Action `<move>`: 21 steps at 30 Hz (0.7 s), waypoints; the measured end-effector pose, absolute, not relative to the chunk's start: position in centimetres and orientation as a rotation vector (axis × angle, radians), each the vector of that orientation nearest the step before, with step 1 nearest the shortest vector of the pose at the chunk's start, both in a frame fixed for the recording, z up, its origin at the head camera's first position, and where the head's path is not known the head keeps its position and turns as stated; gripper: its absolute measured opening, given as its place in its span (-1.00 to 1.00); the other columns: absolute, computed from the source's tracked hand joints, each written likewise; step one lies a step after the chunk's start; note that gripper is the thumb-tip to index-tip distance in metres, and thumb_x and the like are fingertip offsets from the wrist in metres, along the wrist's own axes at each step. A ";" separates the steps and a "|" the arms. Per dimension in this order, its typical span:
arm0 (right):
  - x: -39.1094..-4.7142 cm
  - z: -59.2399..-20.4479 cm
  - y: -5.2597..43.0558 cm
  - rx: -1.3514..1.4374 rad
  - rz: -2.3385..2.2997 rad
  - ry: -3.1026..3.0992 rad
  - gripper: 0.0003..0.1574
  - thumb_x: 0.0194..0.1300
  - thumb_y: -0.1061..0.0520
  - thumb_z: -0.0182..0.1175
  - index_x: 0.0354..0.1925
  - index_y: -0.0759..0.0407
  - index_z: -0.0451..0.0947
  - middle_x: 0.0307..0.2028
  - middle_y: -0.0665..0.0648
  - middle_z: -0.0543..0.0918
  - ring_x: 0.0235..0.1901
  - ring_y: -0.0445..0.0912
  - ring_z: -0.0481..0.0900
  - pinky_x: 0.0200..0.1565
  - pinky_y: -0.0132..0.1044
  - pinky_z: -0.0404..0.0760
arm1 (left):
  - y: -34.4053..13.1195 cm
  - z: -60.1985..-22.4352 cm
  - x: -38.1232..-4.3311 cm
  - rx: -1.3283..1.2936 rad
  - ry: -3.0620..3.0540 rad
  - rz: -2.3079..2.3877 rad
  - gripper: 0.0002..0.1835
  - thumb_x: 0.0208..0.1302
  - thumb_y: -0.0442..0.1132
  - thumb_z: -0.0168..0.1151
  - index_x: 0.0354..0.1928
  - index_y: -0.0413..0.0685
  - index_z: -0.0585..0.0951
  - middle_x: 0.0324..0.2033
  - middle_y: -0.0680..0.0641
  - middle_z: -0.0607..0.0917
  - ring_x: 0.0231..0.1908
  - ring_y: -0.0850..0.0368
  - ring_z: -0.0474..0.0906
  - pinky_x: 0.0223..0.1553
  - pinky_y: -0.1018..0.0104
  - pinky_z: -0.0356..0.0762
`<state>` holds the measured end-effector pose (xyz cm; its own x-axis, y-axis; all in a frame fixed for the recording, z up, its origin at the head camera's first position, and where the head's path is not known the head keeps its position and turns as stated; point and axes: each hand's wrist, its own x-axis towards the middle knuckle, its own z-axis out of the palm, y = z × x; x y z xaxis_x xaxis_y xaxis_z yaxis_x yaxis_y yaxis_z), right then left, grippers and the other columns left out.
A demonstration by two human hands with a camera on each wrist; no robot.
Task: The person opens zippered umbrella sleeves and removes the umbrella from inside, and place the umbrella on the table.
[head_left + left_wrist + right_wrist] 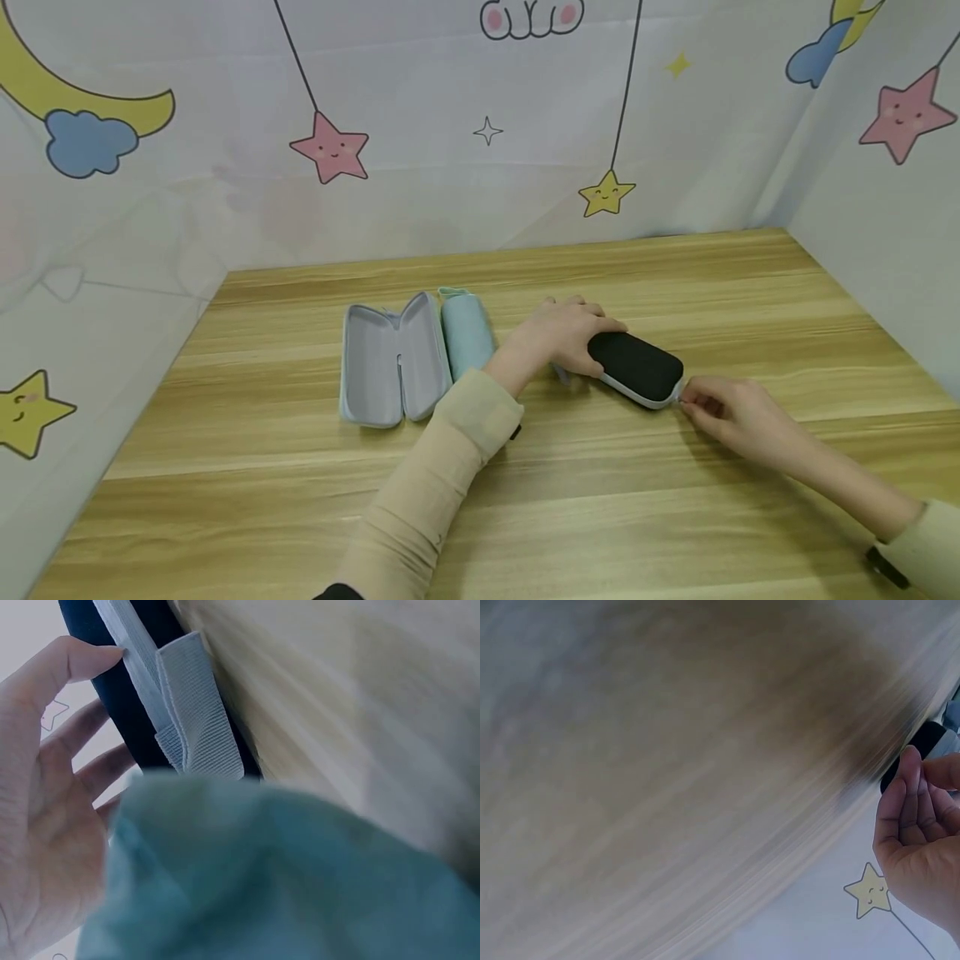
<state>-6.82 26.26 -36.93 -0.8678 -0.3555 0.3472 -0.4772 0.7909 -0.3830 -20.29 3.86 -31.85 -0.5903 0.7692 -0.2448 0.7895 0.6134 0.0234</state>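
Observation:
A black zip case (639, 367) with a light grey zipper band lies on the wooden table, right of the middle. My left hand (566, 335) grips its far left end from above. In the left wrist view the thumb presses the case edge beside the grey zipper band (136, 667), and the fingers reach round the other side. A ribbed grey fabric tab (199, 712) stands out from that edge. At the near right corner of the case, my right hand (738, 414) pinches the small zipper pull between thumb and forefinger; the fingertips mostly hide it.
To the left, an open hard case (371, 362) with a grey lining stands spread on the table (570, 517). A light teal, rounded case (467, 329) with a loop at its far end lies right beside it, close to my left forearm. A printed cloth backdrop (420, 208) borders the table.

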 end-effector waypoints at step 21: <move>-6.8 -36.9 26.5 0.620 0.695 -2.757 -0.73 0.07 0.38 0.32 -0.45 0.00 0.57 -0.56 -0.20 0.55 -0.53 -0.50 0.36 -0.53 -0.48 0.42 | 4.0 -31.9 -20.2 1.279 2.640 -0.122 -0.29 0.21 0.21 0.19 0.41 0.49 0.23 0.31 0.15 0.40 0.29 0.14 0.29 0.14 -0.01 0.43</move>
